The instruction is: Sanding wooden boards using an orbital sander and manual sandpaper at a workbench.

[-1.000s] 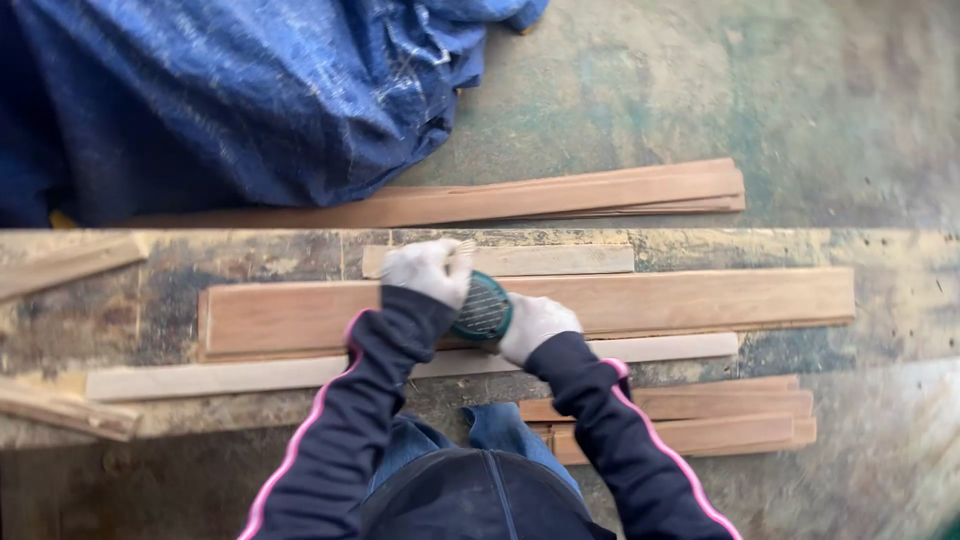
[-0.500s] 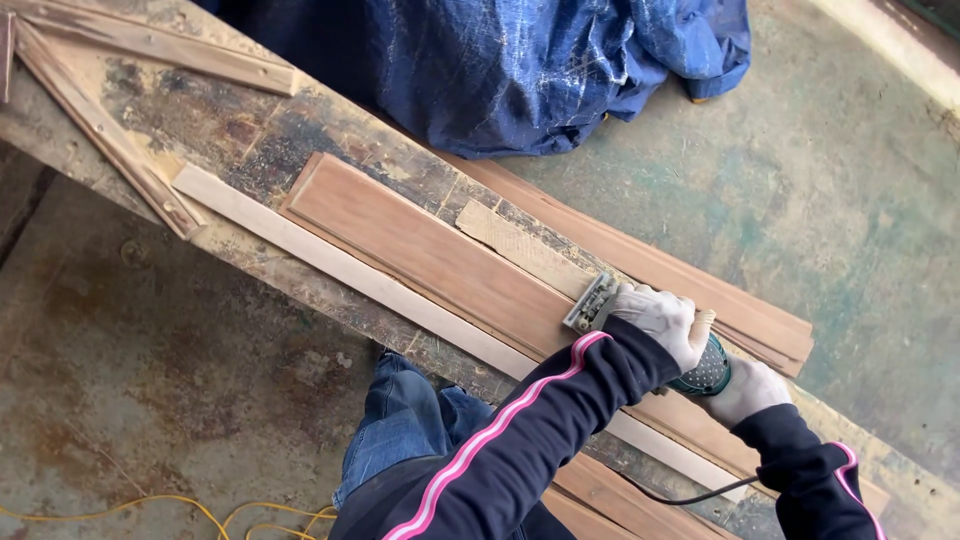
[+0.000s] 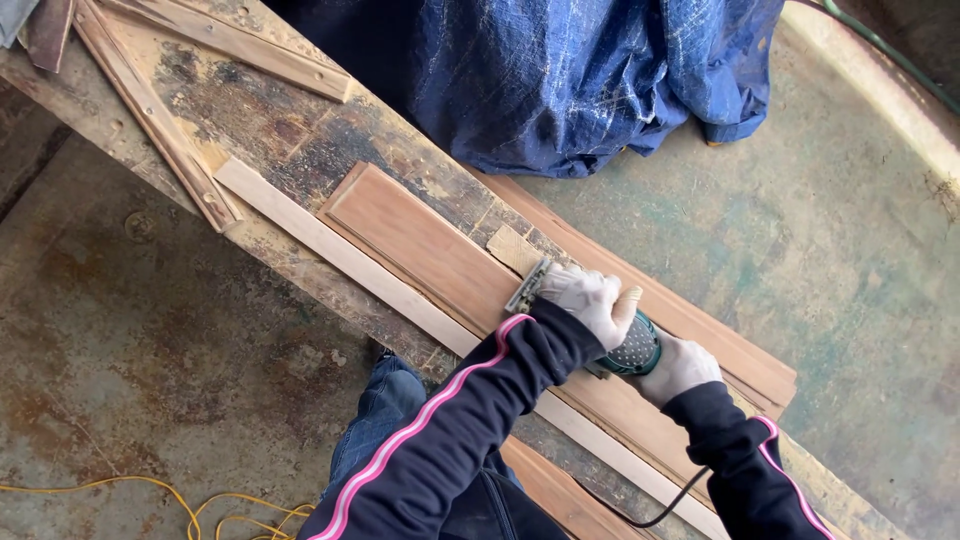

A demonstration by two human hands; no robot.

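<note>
Both gloved hands gripped the green sander (image 3: 628,350): the left hand (image 3: 590,298) clenched over its front, the right hand (image 3: 680,366) around its rear. It lay on the long board (image 3: 420,240), its axis along the board, nose toward the counter's (image 3: 250,130) far left end. Since half a second before, it had slid leftward up the board.

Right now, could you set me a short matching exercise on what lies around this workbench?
Things:
1. tarpaulin
2. power tool
3. cable on the floor
4. pale strip

Descriptions:
a. green, held in both gloved hands
b. yellow, lower left
c. blue, heaped beyond the bench
d. lying along the reddish board's near edge

Pairs: 1-c, 2-a, 3-b, 4-d
</note>
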